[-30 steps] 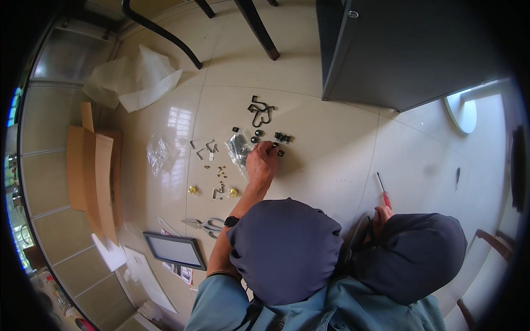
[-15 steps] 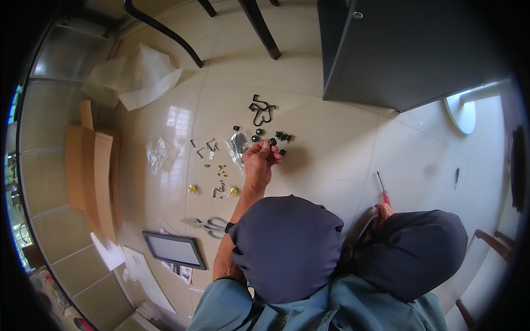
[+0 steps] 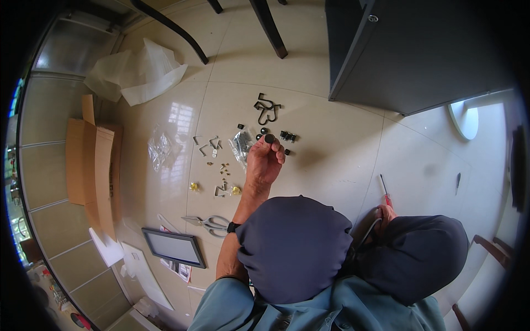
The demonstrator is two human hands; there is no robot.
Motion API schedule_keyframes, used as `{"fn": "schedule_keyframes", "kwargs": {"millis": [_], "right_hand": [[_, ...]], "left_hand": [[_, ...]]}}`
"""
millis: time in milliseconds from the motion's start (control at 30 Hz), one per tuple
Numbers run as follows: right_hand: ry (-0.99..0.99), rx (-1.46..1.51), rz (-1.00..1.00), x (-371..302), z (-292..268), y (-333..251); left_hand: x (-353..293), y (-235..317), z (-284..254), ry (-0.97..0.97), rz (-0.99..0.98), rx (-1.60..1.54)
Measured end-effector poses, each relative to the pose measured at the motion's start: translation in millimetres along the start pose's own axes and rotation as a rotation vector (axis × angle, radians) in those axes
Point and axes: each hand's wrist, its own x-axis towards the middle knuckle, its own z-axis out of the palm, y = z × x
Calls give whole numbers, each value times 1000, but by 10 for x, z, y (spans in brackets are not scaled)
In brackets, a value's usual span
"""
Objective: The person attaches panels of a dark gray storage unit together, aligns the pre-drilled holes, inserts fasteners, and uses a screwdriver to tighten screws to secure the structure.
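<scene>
My left hand (image 3: 265,160) reaches over the floor, its thumb and fingers pinched on a small round black cap (image 3: 269,139). Just beyond it, more black round caps (image 3: 264,131) lie on the floor, with small black fittings (image 3: 287,136) to their right. A clear bag of dark parts (image 3: 241,144) lies left of the hand. Partly hidden behind my right knee, my right hand (image 3: 387,213) is closed around the red handle of a screwdriver (image 3: 387,194), whose shaft points away from me.
Black hooks (image 3: 268,108) lie farther off. Metal brackets (image 3: 214,144), brass screws (image 3: 224,166) and scissors (image 3: 210,224) are spread on the left, near a framed panel (image 3: 174,248) and a cardboard box (image 3: 83,165). A dark cabinet (image 3: 419,55) stands at the far right; chair legs (image 3: 268,27) stand ahead.
My left hand has turned and lifted slightly, so the cap's round face now shows. The view has shifted a little; my right hand stays with the screwdriver.
</scene>
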Motion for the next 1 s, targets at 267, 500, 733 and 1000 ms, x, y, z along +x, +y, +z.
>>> {"fn": "schedule_keyframes", "kwargs": {"millis": [267,500,733,1000], "right_hand": [[-56,75,32,-61,-12,116],[-25,179,104,-132,71,202],[-64,118,104,-107,-8,181],[-77,181,153,-72,-27,59]], "left_hand": [[-9,-82,-133,57,-29,-10],[-169,-199,-139,552,-58,887],[-75,-301,-146,706,189,1396],[-47,-304,-113,749,407,1688]]}}
